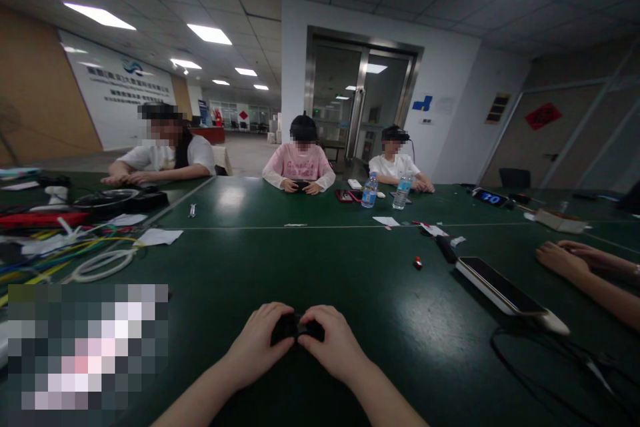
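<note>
Wall sign (131, 88): I see a logo and rows of characters at far left, too small for me to read.
Cables (60, 250): a tangle of yellow, green and white leads on the bench (310, 260) at left, with white paper slips beside them.
Left hand (260, 343): I see it curled closed over the left end of a small black object (297, 328), fingers wrapped on top.
Small black object: held just above the bench near its close edge, centred in my view; its long axis runs left to right between my two hands; no marking legible.
Right hand (333, 343): curled closed over the object's right end, fingertips meeting the left hand's.
Water bottles (370, 190): two clear bottles with blue labels across the bench; print unreadable.
Phone (503, 283): lies flat at right, long axis angled toward the near right.
Digital display (493, 198): blue digits, which I read as "10".
Co-worker's hands (570, 257): resting on the bench at far right.
</note>
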A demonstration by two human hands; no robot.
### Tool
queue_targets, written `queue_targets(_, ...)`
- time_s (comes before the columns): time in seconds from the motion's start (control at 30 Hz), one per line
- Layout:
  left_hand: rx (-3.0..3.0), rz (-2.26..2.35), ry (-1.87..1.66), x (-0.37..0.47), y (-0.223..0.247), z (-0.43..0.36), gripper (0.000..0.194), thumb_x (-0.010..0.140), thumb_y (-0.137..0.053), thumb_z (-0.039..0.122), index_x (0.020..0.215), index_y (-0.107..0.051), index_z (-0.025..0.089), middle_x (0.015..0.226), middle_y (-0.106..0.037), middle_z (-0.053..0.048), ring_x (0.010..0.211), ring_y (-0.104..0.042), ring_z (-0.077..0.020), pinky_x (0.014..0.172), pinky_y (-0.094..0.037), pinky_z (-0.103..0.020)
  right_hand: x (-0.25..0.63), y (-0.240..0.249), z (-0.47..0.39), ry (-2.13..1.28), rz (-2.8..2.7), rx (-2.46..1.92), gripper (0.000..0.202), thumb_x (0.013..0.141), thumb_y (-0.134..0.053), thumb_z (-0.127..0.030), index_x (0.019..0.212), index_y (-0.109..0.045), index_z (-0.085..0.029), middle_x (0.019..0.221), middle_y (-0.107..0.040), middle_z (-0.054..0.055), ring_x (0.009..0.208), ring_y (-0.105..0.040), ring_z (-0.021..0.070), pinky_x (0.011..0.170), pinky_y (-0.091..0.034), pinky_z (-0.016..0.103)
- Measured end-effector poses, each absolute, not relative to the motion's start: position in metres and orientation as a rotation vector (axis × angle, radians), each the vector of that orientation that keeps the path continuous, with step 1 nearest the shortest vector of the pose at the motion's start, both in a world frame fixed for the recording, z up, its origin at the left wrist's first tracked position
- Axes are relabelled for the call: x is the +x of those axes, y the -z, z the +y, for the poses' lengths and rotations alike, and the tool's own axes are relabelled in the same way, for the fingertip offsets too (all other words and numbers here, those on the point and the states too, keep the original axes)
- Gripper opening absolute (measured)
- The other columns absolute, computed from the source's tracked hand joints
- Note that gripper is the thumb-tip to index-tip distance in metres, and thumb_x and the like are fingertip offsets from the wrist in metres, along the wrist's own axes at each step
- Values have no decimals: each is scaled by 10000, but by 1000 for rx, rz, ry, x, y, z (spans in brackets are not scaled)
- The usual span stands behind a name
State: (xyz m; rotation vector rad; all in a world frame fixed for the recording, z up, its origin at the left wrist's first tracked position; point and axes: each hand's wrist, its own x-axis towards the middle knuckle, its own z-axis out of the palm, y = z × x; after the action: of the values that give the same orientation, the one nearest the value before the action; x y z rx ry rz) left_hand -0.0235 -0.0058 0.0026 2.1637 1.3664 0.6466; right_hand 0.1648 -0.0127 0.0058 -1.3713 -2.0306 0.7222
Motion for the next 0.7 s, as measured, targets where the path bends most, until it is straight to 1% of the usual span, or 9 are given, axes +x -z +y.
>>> queue_targets(0.17,2175,1350,-650,-23,-3,-7,327,718,-555,286,1038,-543,226,1095,-578,-63,1036,-514,-230,906,-391,-405,166,-4,-12,-733,-2031,-1381,200,697,-635,-262,893,-605,-284,1013,-597,-21,994,-522,184,871,-378,318)
queue_targets(0.37,2179,1349,-657,-25,-1,-7,376,731,-547,313,1096,-523,226,1131,-560,-69,1062,-498,-225,926,-380,-399,166,-7,-14,-756,-2043,-1403,204,714,-620,-264,917,-602,-279,1041,-585,-19,1017,-515,179,886,-377,319)
queue_targets(0.47,2176,1348,-651,-25,-3,-7,353,731,-542,310,1075,-537,228,1124,-564,-68,1056,-502,-228,923,-382,-400,166,-7,-14,-758,-2028,-1388,194,717,-615,-268,910,-607,-282,1041,-586,-20,1014,-523,182,882,-386,325)
queue_targets(0.6,2178,1343,-664,-24,-5,-8,329,731,-537,300,1053,-545,229,1111,-570,-64,1043,-509,-229,911,-390,-394,166,-6,-14,-761,-1977,-1360,188,701,-619,-248,885,-617,-286,1030,-594,-17,996,-537,200,871,-406,347)
queue_targets(0.7,2165,1358,-667,-24,-5,-7,323,725,-535,275,1044,-542,223,1096,-573,-61,1031,-514,-222,906,-395,-385,166,-7,-14,-781,-1915,-1332,200,709,-607,-233,904,-616,-276,1035,-593,-6,1000,-539,197,876,-415,345)
